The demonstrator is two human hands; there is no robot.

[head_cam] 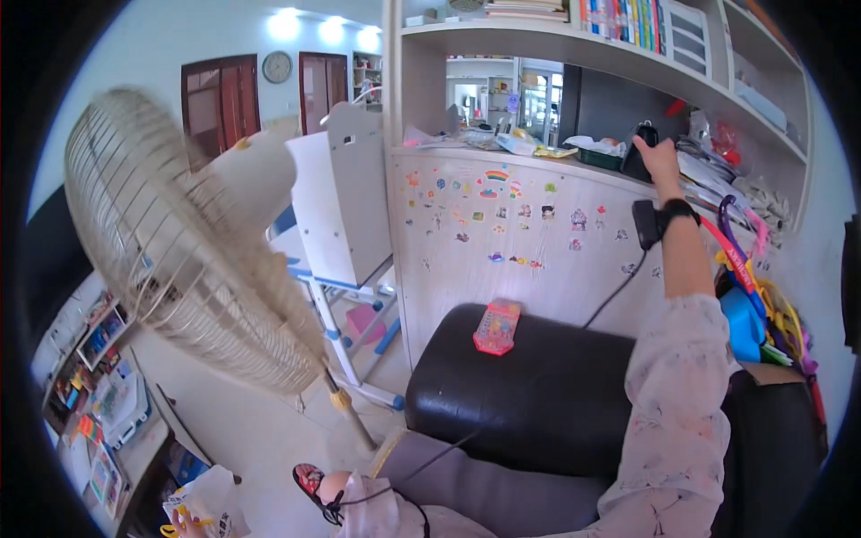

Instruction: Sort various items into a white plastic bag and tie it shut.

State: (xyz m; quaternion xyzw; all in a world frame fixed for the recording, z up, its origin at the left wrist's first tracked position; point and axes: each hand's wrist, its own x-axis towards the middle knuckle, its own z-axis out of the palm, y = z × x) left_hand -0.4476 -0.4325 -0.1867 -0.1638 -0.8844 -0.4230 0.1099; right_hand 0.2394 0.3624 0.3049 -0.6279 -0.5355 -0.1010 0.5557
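My right hand (658,161) reaches far forward to the shelf ledge and grips a black case (635,161) that has a metal ring at its top. A dark green tray (599,159) with white wrapping in it lies just left of the case. Low at the left rim, my left hand (183,523) shows only in part, its fingers around the yellow handles (171,530) of a white plastic bag (212,501). Printing covers part of the bag. What the bag holds is hidden.
A standing fan (181,249) fills the left side. Ahead is a black leather sofa arm (538,383) with a pink toy (498,327) on it. Papers (706,168) and plastic wrappers crowd the ledge at right. A black cable (615,289) runs from my wrist mount (647,225).
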